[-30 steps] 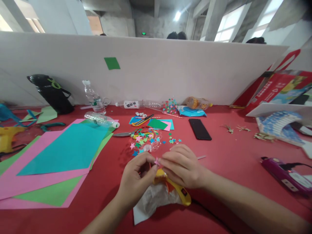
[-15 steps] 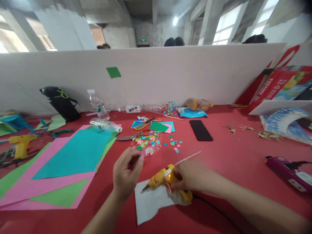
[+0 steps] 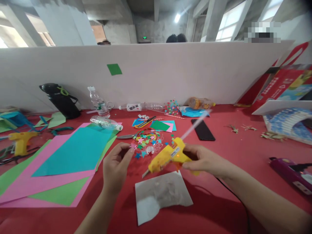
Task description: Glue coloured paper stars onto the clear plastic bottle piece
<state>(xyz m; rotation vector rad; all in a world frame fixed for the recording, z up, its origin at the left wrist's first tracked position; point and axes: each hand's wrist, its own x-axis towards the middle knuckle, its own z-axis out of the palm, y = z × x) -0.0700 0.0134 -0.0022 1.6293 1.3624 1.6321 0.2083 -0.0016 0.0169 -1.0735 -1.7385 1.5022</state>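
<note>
My right hand (image 3: 203, 159) grips a yellow hot glue gun (image 3: 168, 156), lifted off the red table (image 3: 231, 152) with its nozzle pointing down and left and a clear glue stick jutting out behind. My left hand (image 3: 115, 165) is raised beside it, fingers pinched on a small pink paper star (image 3: 133, 146). Below the gun lies a white sheet of paper (image 3: 161, 195) with glue marks. Behind the hands sits a pile of coloured paper stars (image 3: 147, 141).
Large teal, pink and green paper sheets (image 3: 70, 152) cover the left side. A black phone (image 3: 203, 129), plastic bottles (image 3: 98, 102), scissors, another yellow glue gun (image 3: 20, 141) and a purple device (image 3: 290, 170) lie around. A white partition (image 3: 170, 74) closes the back.
My right hand picked the glue gun up off the white paper and raised it. My left hand moved up and left with the pink star.
</note>
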